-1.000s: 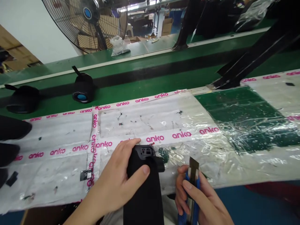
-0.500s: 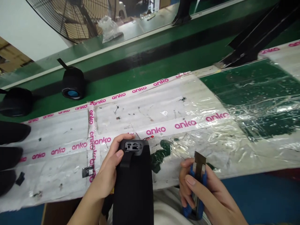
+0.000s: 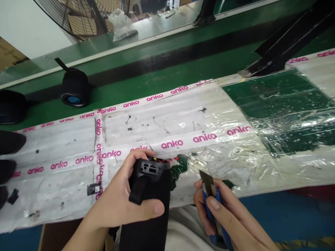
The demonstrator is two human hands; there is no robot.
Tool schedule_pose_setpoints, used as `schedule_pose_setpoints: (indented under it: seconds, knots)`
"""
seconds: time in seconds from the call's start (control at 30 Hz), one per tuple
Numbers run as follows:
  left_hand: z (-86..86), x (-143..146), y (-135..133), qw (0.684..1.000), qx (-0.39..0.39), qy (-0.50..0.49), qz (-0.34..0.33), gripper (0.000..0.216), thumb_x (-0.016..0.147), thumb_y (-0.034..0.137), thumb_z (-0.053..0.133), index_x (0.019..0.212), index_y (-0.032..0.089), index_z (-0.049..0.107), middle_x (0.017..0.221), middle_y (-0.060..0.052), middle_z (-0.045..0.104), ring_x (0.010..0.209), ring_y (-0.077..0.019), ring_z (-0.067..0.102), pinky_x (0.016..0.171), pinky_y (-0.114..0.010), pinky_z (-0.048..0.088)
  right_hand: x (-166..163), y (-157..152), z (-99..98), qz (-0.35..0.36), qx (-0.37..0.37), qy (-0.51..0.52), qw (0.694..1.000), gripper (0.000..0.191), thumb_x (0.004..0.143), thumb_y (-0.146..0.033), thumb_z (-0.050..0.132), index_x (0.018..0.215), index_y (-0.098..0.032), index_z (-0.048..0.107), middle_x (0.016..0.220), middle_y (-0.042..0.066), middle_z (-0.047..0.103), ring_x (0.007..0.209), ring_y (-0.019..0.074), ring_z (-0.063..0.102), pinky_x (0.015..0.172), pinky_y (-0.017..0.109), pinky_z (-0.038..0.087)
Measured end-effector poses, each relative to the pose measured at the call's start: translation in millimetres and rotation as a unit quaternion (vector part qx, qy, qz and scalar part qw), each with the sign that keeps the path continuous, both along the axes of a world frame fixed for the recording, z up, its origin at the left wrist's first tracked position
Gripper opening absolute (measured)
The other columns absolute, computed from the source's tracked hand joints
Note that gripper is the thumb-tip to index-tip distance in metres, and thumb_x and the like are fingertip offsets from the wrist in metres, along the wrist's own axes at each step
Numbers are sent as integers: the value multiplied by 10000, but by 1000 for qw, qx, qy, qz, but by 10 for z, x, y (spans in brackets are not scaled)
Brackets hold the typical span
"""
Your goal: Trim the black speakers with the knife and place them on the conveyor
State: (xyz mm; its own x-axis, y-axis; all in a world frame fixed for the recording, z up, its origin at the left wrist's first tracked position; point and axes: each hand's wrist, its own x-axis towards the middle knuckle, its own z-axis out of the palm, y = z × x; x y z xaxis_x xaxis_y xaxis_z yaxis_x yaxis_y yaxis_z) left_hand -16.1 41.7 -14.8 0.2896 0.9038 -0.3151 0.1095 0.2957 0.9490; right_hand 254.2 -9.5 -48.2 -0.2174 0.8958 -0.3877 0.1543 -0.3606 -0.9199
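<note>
My left hand [image 3: 125, 198] is wrapped round a black fabric-covered cylindrical speaker [image 3: 154, 216], its thumb lying across the front. Near the speaker's top end sits a port panel [image 3: 149, 169] with small sockets, and a black strap [image 3: 139, 190] hangs below it. Thin red wires [image 3: 170, 160] with a small red connector stick out at the top edge. To the right, my right hand [image 3: 225, 212] grips a blue utility knife [image 3: 213, 209], thumb on its front. The knife's blade [image 3: 206, 182] is extended, pointing up and left, apart from the speaker.
A worktop [image 3: 183, 118] covered in white sheet and "anko" tape spans the view. On the green conveyor belt [image 3: 146, 73] behind stand a black speaker [image 3: 75, 87] and another dark rounded one [image 3: 12, 106]. Several black cylinder ends [image 3: 10, 143] lie at left. A black post [image 3: 293, 38] rises at right.
My left hand has shifted its grip, the thumb moving from beside the port panel down across the front. The speaker has turned and tilted slightly. The knife has moved left, its blade leaning left.
</note>
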Motion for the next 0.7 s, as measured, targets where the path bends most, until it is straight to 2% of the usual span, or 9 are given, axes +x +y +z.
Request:
schedule_pose_setpoints:
  seconds: [0.03, 0.07, 0.13, 0.2, 0.27, 0.3, 0.37, 0.57, 0.7]
  knots:
    - [3, 30, 19, 1000, -3, -22, -20, 620, 708, 311, 968, 1165, 347, 550, 1442, -11, 515, 1295, -310, 580, 968, -339, 515, 56, 6, 26, 39, 81, -82, 993, 293, 1114, -519, 450, 1284, -338, 604, 922, 7, 755, 819, 207, 738, 723, 291, 600]
    - [1, 58, 39, 998, -7, -40, -42, 598, 707, 295, 958, 1142, 336, 549, 1432, -14, 508, 1270, -299, 588, 949, -331, 521, 102, 26, 61, 74, 171, -163, 969, 284, 1120, -475, 461, 1339, -344, 584, 1033, 21, 783, 915, 219, 766, 752, 288, 613]
    - [-15, 105, 76, 995, -14, -61, -72, 608, 699, 289, 954, 1158, 337, 557, 1442, -22, 499, 1250, -289, 588, 945, -330, 522, 148, 110, 152, 130, 340, -291, 885, 291, 1131, -379, 447, 1392, -295, 545, 1161, 61, 789, 984, 234, 778, 745, 292, 622]
    - [-39, 135, 106, 994, -9, -66, -87, 625, 704, 296, 953, 1199, 350, 575, 1474, -26, 496, 1332, -312, 545, 1026, -363, 494, 134, 232, 240, 168, 456, -363, 795, 270, 1137, -259, 372, 1333, -206, 551, 1057, 92, 801, 861, 232, 783, 656, 307, 609]
    - [-66, 145, 126, 993, 8, -67, -98, 641, 718, 303, 951, 1243, 372, 588, 1517, -25, 484, 1463, -347, 442, 1126, -406, 432, 88, 342, 292, 185, 510, -399, 739, 275, 1123, -169, 329, 1269, -155, 561, 939, 87, 794, 750, 222, 766, 590, 322, 582]
    - [-79, 143, 131, 992, 13, -68, -102, 647, 726, 308, 951, 1260, 382, 592, 1534, -24, 476, 1509, -358, 391, 1157, -422, 407, 63, 380, 298, 190, 521, -409, 725, 272, 1114, -149, 333, 1258, -141, 564, 913, 84, 790, 726, 221, 759, 574, 330, 572]
    - [-103, 131, 134, 992, 13, -74, -105, 658, 728, 326, 955, 1277, 395, 600, 1550, -23, 464, 1522, -371, 377, 1173, -448, 393, 22, 407, 278, 206, 523, -416, 715, 263, 1091, -126, 372, 1262, -126, 572, 918, 85, 789, 724, 228, 756, 561, 343, 558]
    - [-166, 109, 132, 992, 21, -83, -98, 710, 699, 347, 974, 1295, 407, 593, 1551, -29, 456, 1455, -396, 443, 1162, -505, 386, -22, 299, 164, 205, 527, -412, 714, 385, 938, -3, 455, 1283, -112, 585, 952, 96, 791, 746, 251, 733, 619, 365, 530]
    - [-166, 125, 138, 992, 23, -79, -99, 699, 704, 357, 967, 1289, 408, 587, 1536, -24, 463, 1422, -383, 464, 1174, -516, 364, -41, 276, 205, 210, 536, -424, 699, 349, 986, -44, 453, 1303, -107, 583, 975, 99, 793, 774, 260, 725, 690, 386, 521]
